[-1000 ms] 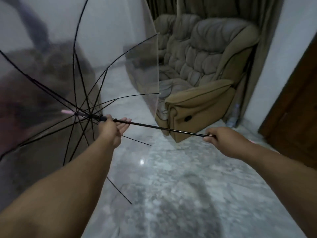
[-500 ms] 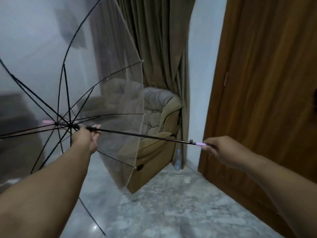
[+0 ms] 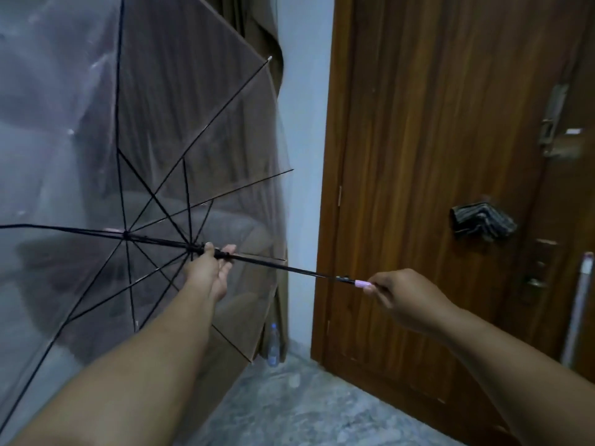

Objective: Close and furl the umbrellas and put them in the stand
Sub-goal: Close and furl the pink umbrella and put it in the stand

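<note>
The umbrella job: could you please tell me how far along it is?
Nothing looks finished yet. The clear umbrella is open, ribs spread. In hand: the left hand is at the slider on the shaft, and the right hand grips the pink handle. Left: closing it, furling it and putting it in a stand; none is in view.

Single view only, head-worn wide-angle camera. Looks forward and slightly down along both outstretched forearms. Left hand (image 3: 209, 272) sits centre-left of frame, right hand (image 3: 407, 299) centre-right, both at arm's length. Open clear umbrella (image 3: 154, 149) fills left half, close to lens. Wooden door (image 3: 434, 140) fills right half, near, just beyond hands. Marble floor (image 3: 306, 407) shows only along bottom middle. Straight edges bow toward frame borders, wide-angle distortion. No second view, so no shared area.
</note>
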